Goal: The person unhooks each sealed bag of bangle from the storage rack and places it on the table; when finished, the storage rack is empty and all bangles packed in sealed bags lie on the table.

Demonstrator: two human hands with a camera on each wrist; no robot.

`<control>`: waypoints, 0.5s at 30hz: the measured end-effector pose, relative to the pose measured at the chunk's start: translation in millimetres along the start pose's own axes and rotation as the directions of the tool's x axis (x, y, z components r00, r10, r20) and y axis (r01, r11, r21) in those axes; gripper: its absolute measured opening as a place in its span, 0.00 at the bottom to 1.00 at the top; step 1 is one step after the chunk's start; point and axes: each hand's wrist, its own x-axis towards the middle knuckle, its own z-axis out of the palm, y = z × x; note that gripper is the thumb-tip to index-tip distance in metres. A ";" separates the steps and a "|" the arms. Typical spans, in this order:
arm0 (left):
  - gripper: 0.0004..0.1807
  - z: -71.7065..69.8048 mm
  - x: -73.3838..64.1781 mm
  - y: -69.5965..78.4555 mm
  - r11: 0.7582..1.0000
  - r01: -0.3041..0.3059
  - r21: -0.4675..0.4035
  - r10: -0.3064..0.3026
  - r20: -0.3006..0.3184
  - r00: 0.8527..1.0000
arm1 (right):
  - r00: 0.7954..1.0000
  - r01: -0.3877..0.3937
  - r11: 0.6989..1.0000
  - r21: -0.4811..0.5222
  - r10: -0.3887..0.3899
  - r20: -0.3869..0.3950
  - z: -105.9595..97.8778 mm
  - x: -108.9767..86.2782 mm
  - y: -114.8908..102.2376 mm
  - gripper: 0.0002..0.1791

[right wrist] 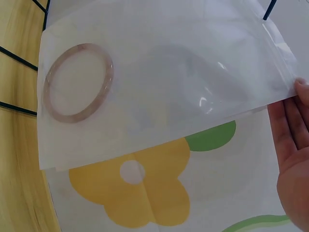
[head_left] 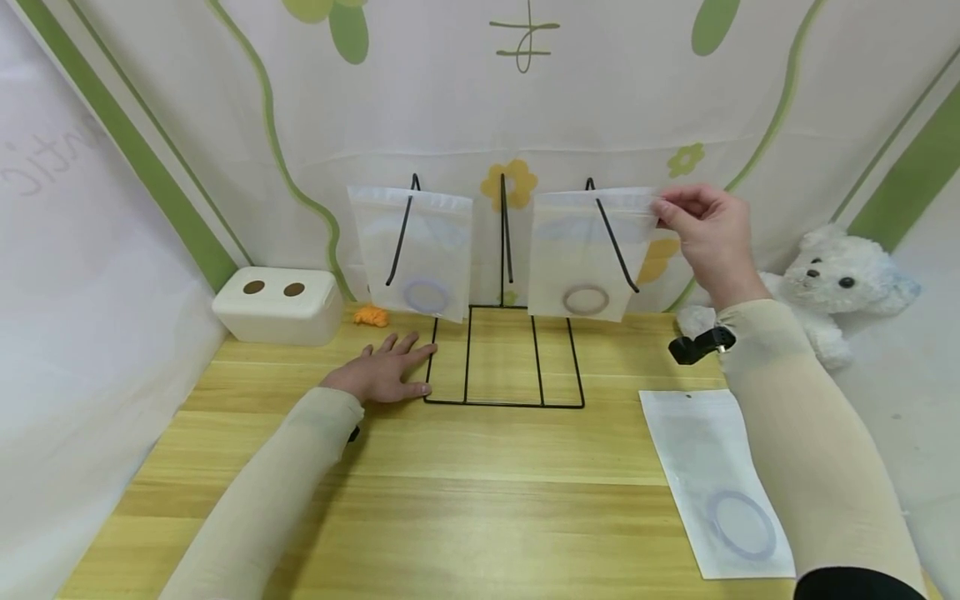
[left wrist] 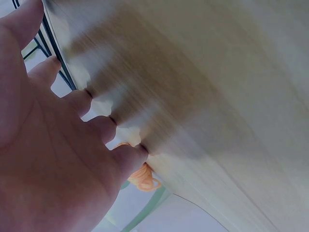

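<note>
My right hand (head_left: 712,237) pinches the upper right corner of a translucent zip bag (head_left: 562,250) that hangs on the right prong of a black wire rack (head_left: 504,405). A pinkish bangle (right wrist: 107,82) lies at the bottom of this bag. On the left prong hangs a similar bag (head_left: 382,242) with a pale purple bangle (head_left: 426,309) inside. The rack's middle prong (head_left: 504,233) carries no bag. Fingers spread, my left hand (head_left: 382,373) rests on the table, its fingertips and thumb touching the left side of the rack's base.
A white bag (head_left: 675,433) with a pale bangle (head_left: 714,525) lies flat at the right, partly beneath my right arm. At the back left stand a white box (head_left: 277,329) with two round holes and an orange bundle (head_left: 371,316). A white plush bear (head_left: 821,283) sits at the back right.
</note>
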 end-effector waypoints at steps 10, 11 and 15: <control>0.45 -0.1 -0.7 1.4 1.000 0.002 -0.002 -0.002 0.002 1.000 | 0.998 0.050 0.999 0.011 -0.050 -0.045 0.4 -10.2 -0.8 0.05; 0.45 -0.1 -0.7 1.5 1.000 0.002 -0.002 -0.002 0.002 1.000 | 0.998 0.054 0.999 0.010 -0.053 -0.045 0.1 -11.5 -1.1 0.05; 0.44 0.7 0.5 0.1 1.000 0.000 0.003 0.000 -0.002 1.000 | 0.996 0.073 0.997 0.002 -0.073 -0.044 -0.4 -16.8 -2.0 0.06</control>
